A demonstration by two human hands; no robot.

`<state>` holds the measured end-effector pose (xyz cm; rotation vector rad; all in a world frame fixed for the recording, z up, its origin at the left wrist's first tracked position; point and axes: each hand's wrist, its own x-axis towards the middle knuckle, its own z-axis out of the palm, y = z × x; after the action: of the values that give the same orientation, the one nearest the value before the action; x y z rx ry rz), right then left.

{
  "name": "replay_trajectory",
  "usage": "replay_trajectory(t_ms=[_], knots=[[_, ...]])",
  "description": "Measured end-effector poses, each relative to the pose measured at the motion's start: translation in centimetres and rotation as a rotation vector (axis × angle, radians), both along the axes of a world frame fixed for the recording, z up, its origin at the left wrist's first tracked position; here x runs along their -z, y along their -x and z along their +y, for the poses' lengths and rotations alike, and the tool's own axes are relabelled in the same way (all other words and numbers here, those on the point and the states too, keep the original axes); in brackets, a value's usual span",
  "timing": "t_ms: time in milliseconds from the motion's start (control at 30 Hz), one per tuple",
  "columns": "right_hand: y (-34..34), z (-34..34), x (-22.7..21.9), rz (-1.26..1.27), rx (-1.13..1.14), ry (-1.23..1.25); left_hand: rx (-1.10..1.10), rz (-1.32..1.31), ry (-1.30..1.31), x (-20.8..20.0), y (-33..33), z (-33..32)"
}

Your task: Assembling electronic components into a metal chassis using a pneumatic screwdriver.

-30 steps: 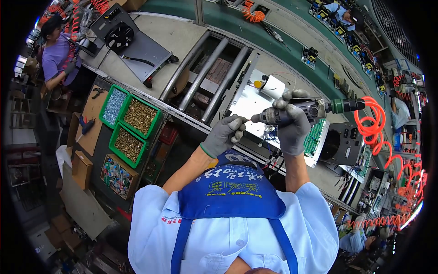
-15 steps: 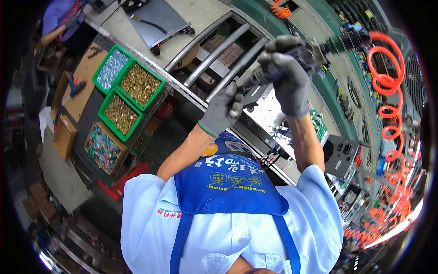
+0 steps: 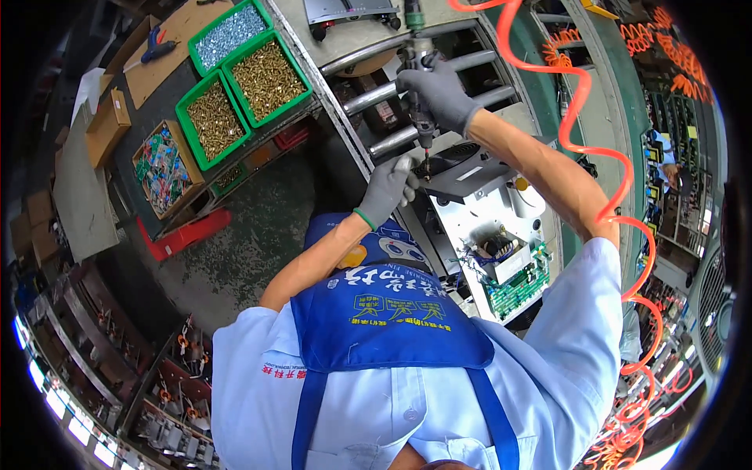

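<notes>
At the bench edge, the right hand (image 3: 442,90) is wrapped round a power screwdriver (image 3: 421,113), nose down; the tool's top end is cut off by the upper edge. Left hand (image 3: 388,189) curls just beside the bit; can't tell whether it pinches anything. Bit tip is near the corner of a dark panel (image 3: 479,177), contact unclear. Right forearm (image 3: 540,160) hides the panel's far end. Nearer the body: silver casing (image 3: 448,225), green circuit board (image 3: 523,283). Beyond: metal rollers (image 3: 372,98), partly blocked by the tool. Orange hose (image 3: 578,102) loops right. Left: three green bins (image 3: 282,113) of small metal parts, cardboard box (image 3: 186,153), contents unclear.
</notes>
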<state>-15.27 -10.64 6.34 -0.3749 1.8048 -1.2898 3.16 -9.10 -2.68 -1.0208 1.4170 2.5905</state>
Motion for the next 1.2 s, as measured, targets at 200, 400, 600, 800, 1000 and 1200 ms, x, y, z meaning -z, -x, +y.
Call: replay_trajectory(t_ms=[200,400,600,800,1000,1200], knots=[[-0.4,-0.1,5.4,-0.027,-0.212,-0.165,0.393,-0.111,0.077,2.0,-2.9,3.3],[-0.3,0.5,6.3,-0.029,-0.224,-0.212,0.645,-0.045,0.035,2.1,-0.8,5.5],[-0.6,0.5,6.5,-0.031,-0.251,-0.235,0.566,-0.052,0.0,1.6,-0.9,6.2],[-0.9,0.0,8.3,0.005,-0.339,-0.26,0.569,-0.072,0.045,1.8,-0.8,6.4],[-1.6,-1.0,8.1,-0.027,-0.428,-0.368,0.544,-0.088,0.124,2.4,-0.9,6.8],[-1.5,-0.6,9.0,-0.075,-0.367,-0.353,0.546,-0.085,0.146,2.3,-0.8,6.8]])
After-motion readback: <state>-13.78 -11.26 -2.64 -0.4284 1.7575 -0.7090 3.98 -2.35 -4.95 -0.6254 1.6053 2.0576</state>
